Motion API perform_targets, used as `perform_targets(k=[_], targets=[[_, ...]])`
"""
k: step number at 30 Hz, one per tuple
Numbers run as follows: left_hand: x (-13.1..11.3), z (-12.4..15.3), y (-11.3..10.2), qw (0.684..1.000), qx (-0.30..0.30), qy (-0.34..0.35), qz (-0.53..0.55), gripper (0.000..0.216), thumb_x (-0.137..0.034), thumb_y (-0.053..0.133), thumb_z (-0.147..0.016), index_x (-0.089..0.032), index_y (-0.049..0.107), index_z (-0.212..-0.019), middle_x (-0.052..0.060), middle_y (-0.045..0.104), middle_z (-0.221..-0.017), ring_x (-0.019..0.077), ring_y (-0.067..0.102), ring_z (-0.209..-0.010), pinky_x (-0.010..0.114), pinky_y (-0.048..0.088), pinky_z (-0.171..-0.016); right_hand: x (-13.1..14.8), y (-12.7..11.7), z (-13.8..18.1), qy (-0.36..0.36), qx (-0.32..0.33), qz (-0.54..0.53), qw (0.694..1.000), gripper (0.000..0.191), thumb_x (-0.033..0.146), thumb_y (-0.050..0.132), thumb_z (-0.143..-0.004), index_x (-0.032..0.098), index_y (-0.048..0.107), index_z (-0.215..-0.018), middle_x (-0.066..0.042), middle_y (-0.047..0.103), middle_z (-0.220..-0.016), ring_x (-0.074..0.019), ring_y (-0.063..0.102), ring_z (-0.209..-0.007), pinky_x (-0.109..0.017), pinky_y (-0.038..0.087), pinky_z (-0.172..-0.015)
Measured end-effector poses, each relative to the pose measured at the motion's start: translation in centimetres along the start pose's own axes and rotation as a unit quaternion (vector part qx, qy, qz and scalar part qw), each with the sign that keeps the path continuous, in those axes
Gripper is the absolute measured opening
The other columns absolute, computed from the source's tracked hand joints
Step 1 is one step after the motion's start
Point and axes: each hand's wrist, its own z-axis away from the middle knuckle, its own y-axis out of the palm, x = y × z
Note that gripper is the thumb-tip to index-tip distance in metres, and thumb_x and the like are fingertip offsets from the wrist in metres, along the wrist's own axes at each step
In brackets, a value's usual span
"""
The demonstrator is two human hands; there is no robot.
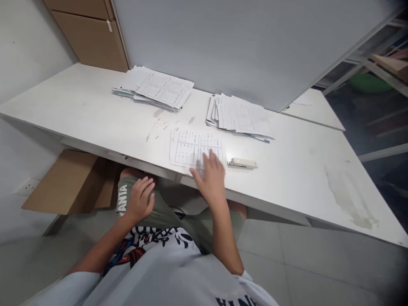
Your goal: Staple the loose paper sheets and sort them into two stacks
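Observation:
My right hand point(210, 176) lies flat with fingers spread on the lower right part of a printed sheet point(191, 148) near the front edge of the white table point(95, 114). It holds nothing. A small white stapler point(242, 163) lies just to the right of that hand, not touched. My left hand point(139, 199) rests below the table edge on my thigh, on green shorts, with fingers loosely apart and nothing in it.
Two stacks of printed papers sit further back: one at the left point(154, 88), one at the centre right point(239, 115). A grey partition point(239, 42) rises behind them. A cardboard box point(66, 180) stands under the table at the left. A brown cabinet point(89, 34) is at the back left.

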Motion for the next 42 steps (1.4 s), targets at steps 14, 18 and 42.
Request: perform_targets(k=[14, 18, 42], targets=[[0.5, -15.9, 1.0, 0.984, 0.164, 0.057, -0.047, 0.061, -0.04, 0.023, -0.101, -0.001, 0.04, -0.144, 0.019, 0.043, -0.151, 0.0278, 0.034, -0.144, 0.043, 0.028, -0.119, -4.4, 0.7, 3.8, 0.01, -0.031, 0.04, 0.999, 0.047, 0.04, 0.038, -0.1, 0.019, 0.051, -0.14, -0.01, 0.045, -0.152, -0.0252, 0.038, -0.143, -0.045, 0.029, -0.116], [0.5, -15.1, 0.6, 0.985, 0.143, 0.092, -0.026, 0.055, -0.037, 0.023, -0.101, -0.011, 0.041, -0.146, 0.015, 0.043, -0.152, 0.0262, 0.039, -0.141, 0.041, 0.036, -0.114, -4.0, 0.9, 3.6, 0.018, -0.038, 0.056, 0.998, 0.045, 0.039, 0.038, -0.1, 0.022, 0.052, -0.139, -0.009, 0.043, -0.153, -0.0254, 0.037, -0.143, -0.046, 0.03, -0.115], [-1.2, -13.4, 1.4, 0.99, 0.112, 0.058, -0.071, 0.054, -0.036, 0.028, -0.101, -0.008, 0.043, -0.145, 0.018, 0.04, -0.153, 0.0326, 0.027, -0.147, 0.051, 0.029, -0.117, -3.8, 0.9, 2.5, -0.005, -0.067, 0.038, 0.997, 0.037, 0.033, 0.041, -0.099, 0.019, 0.062, -0.125, -0.011, 0.06, -0.138, -0.0258, 0.053, -0.125, -0.042, 0.042, -0.102]])
